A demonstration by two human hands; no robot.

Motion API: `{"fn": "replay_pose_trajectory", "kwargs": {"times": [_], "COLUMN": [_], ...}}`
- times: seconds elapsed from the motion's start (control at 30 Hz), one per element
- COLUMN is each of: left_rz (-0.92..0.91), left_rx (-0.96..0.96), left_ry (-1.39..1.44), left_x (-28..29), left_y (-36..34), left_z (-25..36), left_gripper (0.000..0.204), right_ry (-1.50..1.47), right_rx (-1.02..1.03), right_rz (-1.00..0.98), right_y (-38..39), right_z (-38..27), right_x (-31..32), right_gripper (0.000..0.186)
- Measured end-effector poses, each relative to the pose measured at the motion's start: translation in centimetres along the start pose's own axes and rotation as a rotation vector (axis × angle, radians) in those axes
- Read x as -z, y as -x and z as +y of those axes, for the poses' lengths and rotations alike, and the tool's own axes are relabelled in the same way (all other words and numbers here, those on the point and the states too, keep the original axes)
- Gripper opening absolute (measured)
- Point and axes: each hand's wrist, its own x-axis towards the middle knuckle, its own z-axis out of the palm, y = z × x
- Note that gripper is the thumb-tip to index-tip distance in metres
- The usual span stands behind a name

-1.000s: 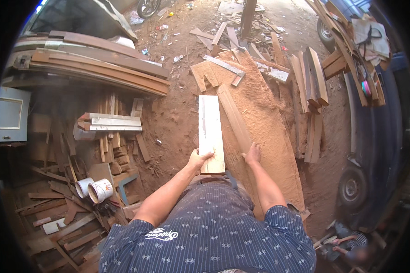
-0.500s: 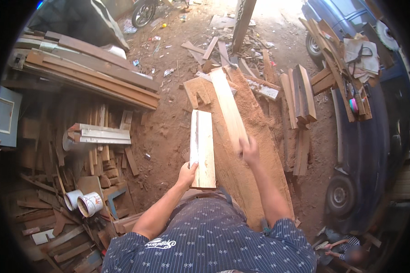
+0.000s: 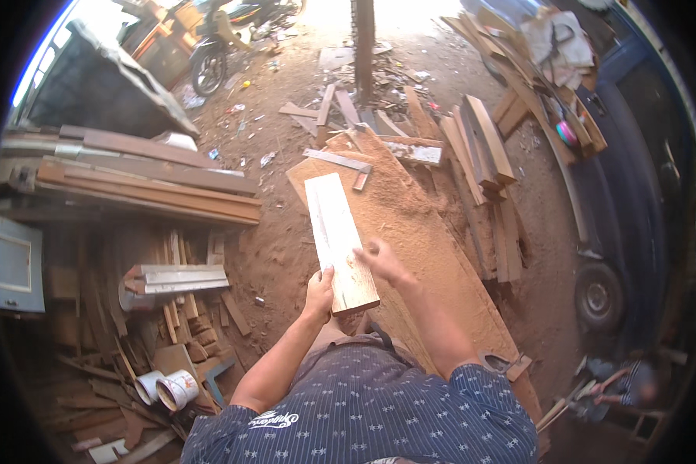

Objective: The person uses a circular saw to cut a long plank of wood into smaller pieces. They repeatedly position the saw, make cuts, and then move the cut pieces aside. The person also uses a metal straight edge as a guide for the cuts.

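Observation:
My left hand (image 3: 319, 294) grips the left edge of a pale wooden board (image 3: 334, 228), thumb on top, near its lower end. The board is held tilted above a sawdust-covered workbench plank (image 3: 441, 286), and a dark streak runs along part of its bright face. At the board's right edge is my right hand (image 3: 385, 261). Its fingers are partly curled and apart, with the tips over the board's face. Just beyond the board's far end lies a try square (image 3: 340, 160) with a metal blade and wooden stock.
Stacked planks (image 3: 147, 182) lie at left, above offcuts and white buckets (image 3: 178, 389). A wooden post (image 3: 363, 50) stands ahead. More boards (image 3: 483, 143) and a dark blue vehicle (image 3: 619, 193) are at right. Another person (image 3: 622, 383) is low at right.
The longer board that my right hand held has left it, and I cannot tell where it is. My right hand has moved left to the remaining board. The try square is now uncovered.

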Motion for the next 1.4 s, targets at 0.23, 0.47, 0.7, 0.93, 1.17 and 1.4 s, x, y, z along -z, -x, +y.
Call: {"fn": "replay_pose_trajectory", "kwargs": {"times": [0.23, 0.47, 0.7, 0.93, 1.17, 1.4], "left_rz": [-0.293, -0.088, 0.507, 0.391, 0.324, 0.398], "left_rx": [-0.113, 0.133, 0.690, 0.630, 0.451, 0.444], "left_ry": [-0.630, -0.336, -0.096, -0.614, -0.736, -0.638], "left_x": [-2.1, 12.5, 24.9, 25.9, 23.8, 24.3], "left_y": [0.5, 2.7, 11.7, 10.6, 11.1, 12.8], "left_z": [-1.3, 3.7, -3.6, -9.3, -9.9, -10.5], "left_gripper": [0.049, 0.062, 0.062, 0.055, 0.053, 0.044], "right_ry": [-0.315, -0.107, -0.038, 0.364, 0.934, 0.982], "right_rx": [-0.118, -0.144, -0.083, 0.044, -0.105, 0.405], "right_rz": [-0.071, 0.117, 0.378, 0.463, 0.625, 0.789], "right_y": [4.1, 2.6, -4.1, -16.4, -16.5, -20.8], "right_z": [1.7, 2.9, -4.0, 2.1, 6.8, 4.9], "right_x": [5.6, 18.1, 34.0, 54.4, 48.8, 35.2], "right_gripper": [0.053, 0.051, 0.065, 0.046, 0.060, 0.076]}}
